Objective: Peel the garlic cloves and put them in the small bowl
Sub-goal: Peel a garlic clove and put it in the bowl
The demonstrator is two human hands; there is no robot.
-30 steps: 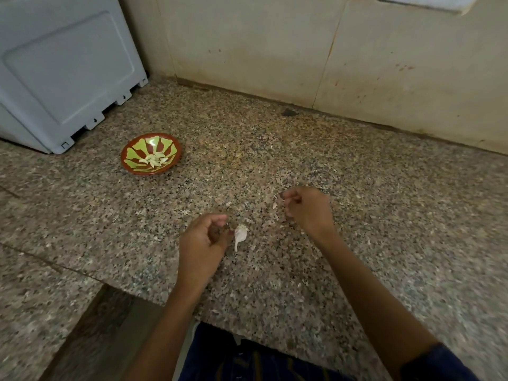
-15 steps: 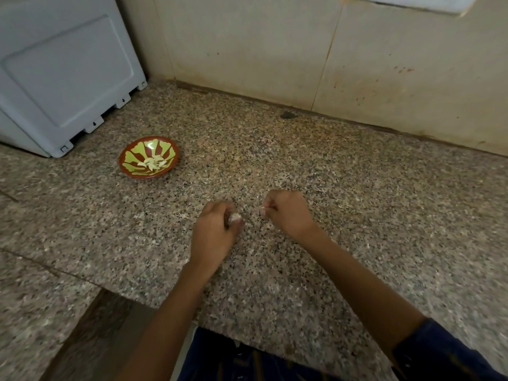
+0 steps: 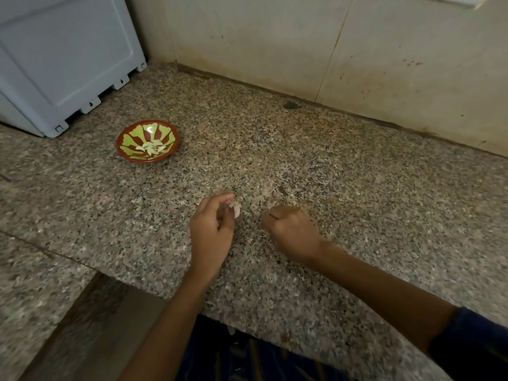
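A speckled granite bench [image 3: 343, 171] is bounded at the back by a stained wall [image 3: 275, 42]; a pale grey appliance [image 3: 60, 56] stands at the far left, cut off by the frame. The small bowl [image 3: 147, 141], with peeled cloves [image 3: 151, 147] inside, is set just in front of it, well apart from both hands. A garlic clove [image 3: 236, 209] is pinched at the fingertips of the left hand [image 3: 211, 229]. The right hand [image 3: 291, 232] is curled into a fist; anything held inside cannot be made out
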